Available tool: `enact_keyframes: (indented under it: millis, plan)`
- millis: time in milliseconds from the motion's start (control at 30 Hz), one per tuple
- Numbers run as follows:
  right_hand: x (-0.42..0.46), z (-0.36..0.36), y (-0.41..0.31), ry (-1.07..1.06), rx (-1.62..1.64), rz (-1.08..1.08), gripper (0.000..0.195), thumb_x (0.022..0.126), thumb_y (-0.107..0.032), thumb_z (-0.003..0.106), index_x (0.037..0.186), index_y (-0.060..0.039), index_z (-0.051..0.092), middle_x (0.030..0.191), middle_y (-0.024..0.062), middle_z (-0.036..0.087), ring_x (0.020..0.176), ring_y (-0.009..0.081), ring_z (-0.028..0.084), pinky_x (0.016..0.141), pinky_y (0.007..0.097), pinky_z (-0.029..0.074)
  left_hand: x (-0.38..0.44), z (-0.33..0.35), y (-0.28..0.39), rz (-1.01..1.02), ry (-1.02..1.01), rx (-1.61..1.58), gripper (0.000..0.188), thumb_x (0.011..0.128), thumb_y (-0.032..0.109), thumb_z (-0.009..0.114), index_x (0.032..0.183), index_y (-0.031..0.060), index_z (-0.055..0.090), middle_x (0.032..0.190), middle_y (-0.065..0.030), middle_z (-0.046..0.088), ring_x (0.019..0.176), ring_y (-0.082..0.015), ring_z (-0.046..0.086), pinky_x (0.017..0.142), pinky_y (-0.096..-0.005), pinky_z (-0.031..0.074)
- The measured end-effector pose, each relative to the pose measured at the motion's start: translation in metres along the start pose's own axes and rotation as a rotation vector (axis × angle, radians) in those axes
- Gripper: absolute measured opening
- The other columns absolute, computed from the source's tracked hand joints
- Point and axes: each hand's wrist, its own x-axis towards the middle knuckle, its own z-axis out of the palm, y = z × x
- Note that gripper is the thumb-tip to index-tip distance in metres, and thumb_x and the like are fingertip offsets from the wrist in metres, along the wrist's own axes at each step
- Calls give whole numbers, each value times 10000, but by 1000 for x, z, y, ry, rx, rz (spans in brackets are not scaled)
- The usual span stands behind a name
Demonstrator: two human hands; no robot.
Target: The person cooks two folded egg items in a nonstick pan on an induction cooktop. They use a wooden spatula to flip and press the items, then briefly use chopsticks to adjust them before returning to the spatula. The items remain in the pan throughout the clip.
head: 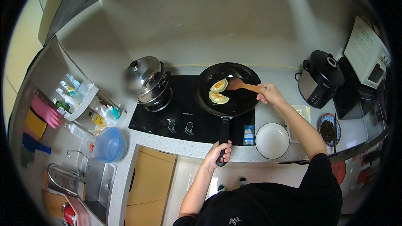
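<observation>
My left hand (218, 154) is closed around the black handle (224, 131) of a dark frying pan (245, 105) on the glass cooktop. Two browned, half-moon dumplings (219, 97) lie in the left half of the pan, one above the other, their edges close together. My right hand (269, 93) grips a wooden spatula (246, 86) from the right; its blade is inside the pan, beside the upper dumpling. A white bowl (272, 140) stands on the counter below my right forearm.
A steel steamer pot (147, 84) with a lid stands on the cooktop's (185, 116) left side. Further right are an electric pressure cooker (320, 80), a patterned plate of dark food (328, 129) with chopsticks, and a white toaster oven (366, 53). A blue plastic basin (110, 144) sits by the sink (97, 182).
</observation>
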Motion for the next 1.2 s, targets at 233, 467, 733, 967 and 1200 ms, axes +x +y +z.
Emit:
enact_keyframes:
  millis: [233,467,733,967,1200]
  plan:
    - [3,19,-17,-38,-41,-150,442,859,-65,389,1276,80,374,654,112,595,428,96,476,387,221,397,0,0,0,2,-13,-9,143,817,72,536,941,69,464,611,8,414,435,-55,362,366,-190,293]
    - [34,63,-15,-11,124,17,350,888,-84,389,1193,84,422,664,131,589,466,116,512,403,230,435,-3,3,0,10,-5,-19,147,815,62,536,945,64,467,616,10,417,430,-53,360,359,-189,282]
    - [1,9,-16,40,84,85,223,883,-130,429,902,59,547,622,94,571,448,104,498,384,214,416,-3,2,0,18,-26,-39,141,814,65,539,937,64,468,620,3,421,432,-56,362,360,-189,278]
    - [-50,-31,0,175,307,48,295,882,-96,409,1114,71,480,615,75,532,458,88,437,397,209,357,-2,1,-1,17,-37,-47,150,811,63,537,942,61,463,619,2,421,432,-57,365,362,-191,282]
    - [-59,-37,11,199,276,92,367,857,-75,395,1186,80,450,620,83,547,436,82,428,371,207,342,1,-3,-2,21,-47,-31,152,812,73,542,941,65,463,621,3,423,431,-62,371,365,-208,300]
